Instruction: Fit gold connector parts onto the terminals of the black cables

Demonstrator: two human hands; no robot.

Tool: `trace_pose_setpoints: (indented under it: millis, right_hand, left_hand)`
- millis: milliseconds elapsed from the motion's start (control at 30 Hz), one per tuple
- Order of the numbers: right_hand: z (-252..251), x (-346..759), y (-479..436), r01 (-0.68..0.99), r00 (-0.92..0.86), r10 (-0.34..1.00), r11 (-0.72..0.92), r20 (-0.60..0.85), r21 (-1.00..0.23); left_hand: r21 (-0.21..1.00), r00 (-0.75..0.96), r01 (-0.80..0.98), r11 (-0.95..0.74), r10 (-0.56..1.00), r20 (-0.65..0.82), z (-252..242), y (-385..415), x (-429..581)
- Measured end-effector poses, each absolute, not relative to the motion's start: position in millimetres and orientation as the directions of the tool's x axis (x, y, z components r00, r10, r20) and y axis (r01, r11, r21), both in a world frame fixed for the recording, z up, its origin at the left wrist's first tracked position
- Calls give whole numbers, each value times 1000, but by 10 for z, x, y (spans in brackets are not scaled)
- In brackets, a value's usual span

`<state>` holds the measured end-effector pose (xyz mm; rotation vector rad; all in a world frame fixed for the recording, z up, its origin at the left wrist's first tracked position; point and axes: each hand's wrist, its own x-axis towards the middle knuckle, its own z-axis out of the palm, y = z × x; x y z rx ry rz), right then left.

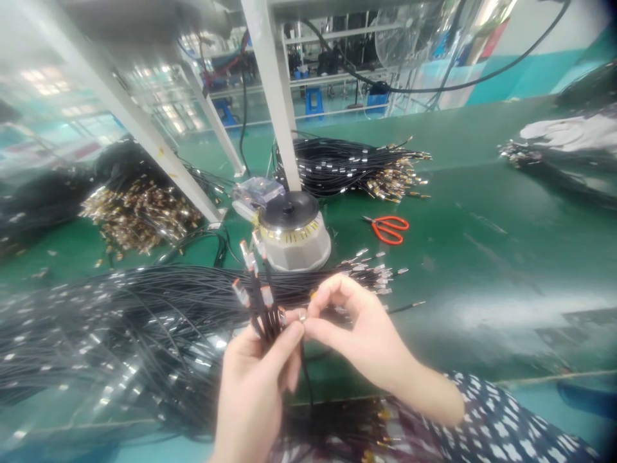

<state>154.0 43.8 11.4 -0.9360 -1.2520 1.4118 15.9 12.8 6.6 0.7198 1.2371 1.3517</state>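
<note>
My left hand [263, 373] is closed around several black cables [265, 315], whose silver and orange connector ends stick up above the fist. Its thumb and forefinger also pinch close to a small silver connector [303, 316]. From the right, my right hand [359, 328] meets it there, thumb and forefinger pressed together on that small piece. The fingers partly hide the piece, and its exact kind is unclear. Beneath both hands lies a long bundle of black cables [159, 302], its metal-tipped ends fanning out behind my right hand.
Orange-handled scissors [389, 228] lie on the green table [463, 257]. A round white device with a black top [294, 235] stands beyond my hands, near a white post [274, 83]. More cable bundles [337, 167] lie behind and at left [139, 212]. White gloves [569, 132] rest at right.
</note>
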Motion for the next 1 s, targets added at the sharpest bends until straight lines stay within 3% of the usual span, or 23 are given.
trace_pose_setpoints:
  millis: [467,700,833,1000]
  right_hand:
    - [171,1560,386,-120,-191,978,57,79,-991]
    - [176,1595,362,-95,-165,983,60,75,-994]
    - [125,1608,400,-153,-179,983,18,46,-988]
    - [94,1602,422,-72,-179,982,46,58,-996]
  left_hand:
    - [929,-70,-257,267,953,-293,109,97,80]
    - [906,-208,-311,287,910,-359,111,99,106]
    - [912,-192,-318,261,924,-331,134,118,105]
    - [913,-180,-315,261,928,-327,136,127,108]
